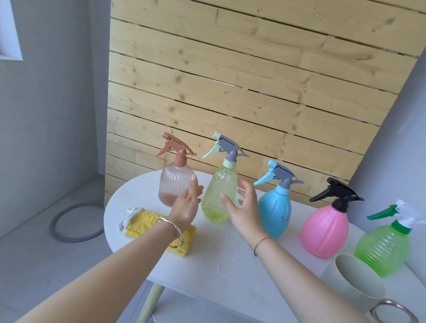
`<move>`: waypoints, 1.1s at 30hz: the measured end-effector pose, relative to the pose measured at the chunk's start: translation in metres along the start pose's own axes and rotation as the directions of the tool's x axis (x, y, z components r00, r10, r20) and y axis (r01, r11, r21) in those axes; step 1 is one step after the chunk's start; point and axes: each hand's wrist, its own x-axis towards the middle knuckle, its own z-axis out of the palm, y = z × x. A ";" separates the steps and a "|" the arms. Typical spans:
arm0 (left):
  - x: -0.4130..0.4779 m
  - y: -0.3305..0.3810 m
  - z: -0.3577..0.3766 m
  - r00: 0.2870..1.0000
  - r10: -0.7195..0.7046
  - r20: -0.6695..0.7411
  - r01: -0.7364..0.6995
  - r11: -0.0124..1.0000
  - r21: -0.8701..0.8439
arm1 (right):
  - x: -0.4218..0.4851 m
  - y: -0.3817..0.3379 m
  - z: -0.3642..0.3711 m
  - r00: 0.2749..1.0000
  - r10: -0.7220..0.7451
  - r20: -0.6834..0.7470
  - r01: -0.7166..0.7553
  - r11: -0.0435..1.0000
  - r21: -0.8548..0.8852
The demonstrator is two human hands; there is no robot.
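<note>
Several spray bottles stand in a row on a white table point(220, 264): a clear brown one point(174, 181), a yellow-green one point(218, 199), a blue one point(275, 210), a pink one with a black trigger point(323, 230) and a green ribbed one point(382, 249). My left hand point(187, 204) reaches forward between the brown and yellow-green bottles, fingers straight, holding nothing. My right hand point(244, 208) is spread open just right of the yellow-green bottle, close to it; contact is unclear.
A folded yellow cloth point(148, 222) lies on the table under my left wrist. A pale cup with a metal ring handle point(354, 282) stands at the front right. A wooden slat wall rises behind the table. A grey ring point(61, 224) lies on the floor at left.
</note>
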 end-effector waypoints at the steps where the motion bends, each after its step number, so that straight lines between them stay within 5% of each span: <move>1: -0.004 0.002 0.002 0.999 0.030 -0.043 -0.032 0.999 -0.025 | -0.007 -0.001 -0.006 0.997 -0.043 -0.066 0.043 0.999 0.001; 5: -0.018 0.009 0.010 0.983 0.108 -0.147 -0.120 0.990 -0.074 | -0.020 -0.007 -0.047 0.912 -0.139 -0.386 0.118 0.990 -0.076; 8: -0.030 0.013 0.023 0.981 0.124 -0.148 -0.139 0.985 -0.099 | 0.001 -0.005 -0.070 0.866 0.063 -0.497 -0.092 0.995 -0.034; 13: -0.047 0.017 0.045 0.986 0.151 -0.068 -0.156 0.984 -0.087 | 0.030 -0.004 -0.085 0.913 0.303 -0.274 -0.297 0.953 0.061; 21: -0.088 0.029 0.061 0.943 0.166 0.290 -0.257 0.914 0.313 | -0.028 -0.053 -0.117 0.976 0.073 -0.208 -0.050 0.992 0.112; 24: -0.112 0.044 0.059 0.919 0.156 0.363 -0.254 0.937 0.239 | -0.054 -0.086 -0.130 0.986 0.087 -0.142 -0.043 0.957 0.285; 29: -0.155 0.068 0.047 0.909 0.195 0.368 -0.239 0.968 0.077 | -0.089 -0.128 -0.149 0.997 0.052 -0.059 -0.029 0.943 0.332; 33: -0.179 0.091 0.030 0.864 0.112 0.491 -0.082 0.993 -0.082 | -0.102 -0.157 -0.159 0.999 0.039 0.018 -0.043 0.908 0.417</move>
